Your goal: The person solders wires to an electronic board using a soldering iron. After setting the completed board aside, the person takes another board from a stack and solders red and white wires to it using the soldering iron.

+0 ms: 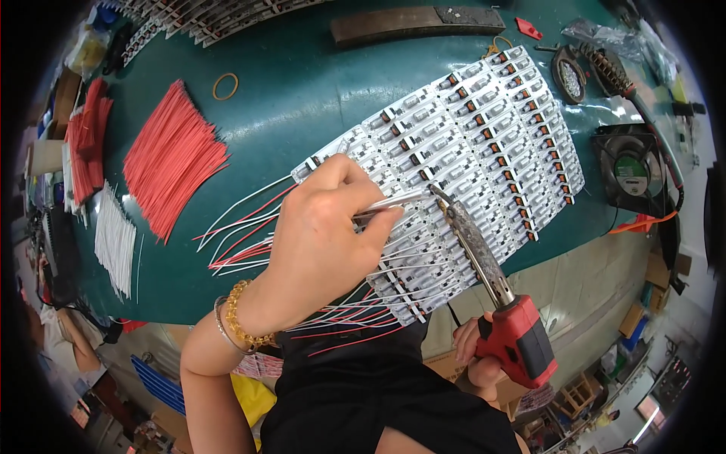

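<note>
My left hand (pixel 321 227) is over the left part of a panel of small white circuit boards (pixel 469 129). Its thumb and fingers pinch thin white wires (pixel 401 200), whose ends reach to the boards. At the lower right, my right hand (pixel 480 359) is closed around the red and black handle of a soldering iron (pixel 523 340). The iron's dark tip meets the panel close to the wire ends; whether it touches them I cannot tell. Several red and white wires (pixel 242 223) trail from the panel's left edge, partly hidden by my left hand.
On the green table (pixel 287 83) lie a pile of red wires (pixel 174 159) and a pile of white wires (pixel 115 242). A dark metal bar (pixel 408 26) rests at the back. To the right are a small fan (pixel 631 170), another iron in a coiled holder (pixel 609 68) and a dish (pixel 569 74).
</note>
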Tool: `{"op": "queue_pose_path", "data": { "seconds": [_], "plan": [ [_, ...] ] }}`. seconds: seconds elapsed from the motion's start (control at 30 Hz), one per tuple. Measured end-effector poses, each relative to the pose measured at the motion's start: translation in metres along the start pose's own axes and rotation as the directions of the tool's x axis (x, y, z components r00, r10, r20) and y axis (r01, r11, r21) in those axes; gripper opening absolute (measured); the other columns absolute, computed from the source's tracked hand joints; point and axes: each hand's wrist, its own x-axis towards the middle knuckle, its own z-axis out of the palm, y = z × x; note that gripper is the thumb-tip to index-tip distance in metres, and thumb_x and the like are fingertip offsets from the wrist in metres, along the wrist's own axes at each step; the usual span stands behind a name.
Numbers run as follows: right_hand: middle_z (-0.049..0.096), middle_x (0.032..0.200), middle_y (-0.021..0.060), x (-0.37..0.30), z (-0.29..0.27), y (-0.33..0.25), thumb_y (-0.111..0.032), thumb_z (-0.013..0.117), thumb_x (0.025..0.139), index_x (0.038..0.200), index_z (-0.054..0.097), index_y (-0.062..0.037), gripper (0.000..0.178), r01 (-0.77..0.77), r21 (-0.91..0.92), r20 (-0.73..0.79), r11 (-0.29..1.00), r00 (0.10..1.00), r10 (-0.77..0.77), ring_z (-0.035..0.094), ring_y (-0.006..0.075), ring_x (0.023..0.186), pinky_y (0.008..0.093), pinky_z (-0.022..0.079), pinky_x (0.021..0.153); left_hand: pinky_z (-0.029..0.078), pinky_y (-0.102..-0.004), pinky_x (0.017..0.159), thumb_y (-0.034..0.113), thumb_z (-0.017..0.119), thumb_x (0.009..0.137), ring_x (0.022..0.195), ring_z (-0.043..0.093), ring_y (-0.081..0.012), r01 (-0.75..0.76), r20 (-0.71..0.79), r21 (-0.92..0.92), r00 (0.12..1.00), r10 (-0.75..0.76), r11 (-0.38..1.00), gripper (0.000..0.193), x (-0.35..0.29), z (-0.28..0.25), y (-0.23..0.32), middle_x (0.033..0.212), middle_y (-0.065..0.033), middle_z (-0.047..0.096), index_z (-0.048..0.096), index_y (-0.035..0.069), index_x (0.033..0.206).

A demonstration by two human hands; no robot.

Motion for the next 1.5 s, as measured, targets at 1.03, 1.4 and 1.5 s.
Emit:
{"op": "queue_pose_path", "data": {
  "seconds": [1.03, 1.4, 1.5],
  "plan": [
    [0.06, 0.074, 0.0123, 0.004, 0.017, -0.011, 0.004, 0.074, 0.072, 0.086, 0.067, 0.0033, 0.015, 0.04, -0.762, -0.037, 0.646, 0.994, -0.105, 0.054, 0.0267, 0.055, 0.0336, 0.041, 0.047, 0.044, -0.0327, 0.054, 0.0, 0.072, 0.074, 0.061, 0.057, -0.0227, -0.002, -0.012, 0.089, 1.0, 0.003, 0.996, 0.013, 0.011, 0.0, -0.006, 0.077, -0.0114, 0.059, 0.066, -0.003, 0.085],
    [0.045, 0.053, -0.003, -0.007, 0.005, 0.018, -0.071, 0.065, 0.078, 0.136, 0.044, 0.0032, 0.097, 0.091, -0.352, -0.162, 0.931, 0.974, -0.157, 0.046, 0.011, 0.044, 0.0265, 0.04, 0.05, 0.047, -0.035, 0.058, 0.002, 0.072, 0.074, 0.065, 0.06, -0.0279, -0.01, -0.02, 0.114, 1.0, 0.012, 0.993, 0.014, 0.011, -0.001, -0.005, 0.079, -0.0134, 0.059, 0.066, -0.003, 0.085],
    [0.044, 0.052, -0.0032, 0.004, 0.02, 0.008, -0.072, 0.063, 0.078, 0.137, 0.044, 0.0032, 0.097, 0.082, -0.118, -0.212, 0.99, 0.972, -0.105, 0.046, 0.0113, 0.044, 0.0273, 0.041, 0.051, 0.048, -0.0355, 0.06, 0.004, 0.073, 0.076, 0.067, 0.061, -0.0286, -0.024, -0.003, 0.132, 1.0, 0.025, 0.991, 0.014, 0.01, -0.004, -0.005, 0.08, -0.0133, 0.06, 0.066, -0.003, 0.086]
  ]
}}
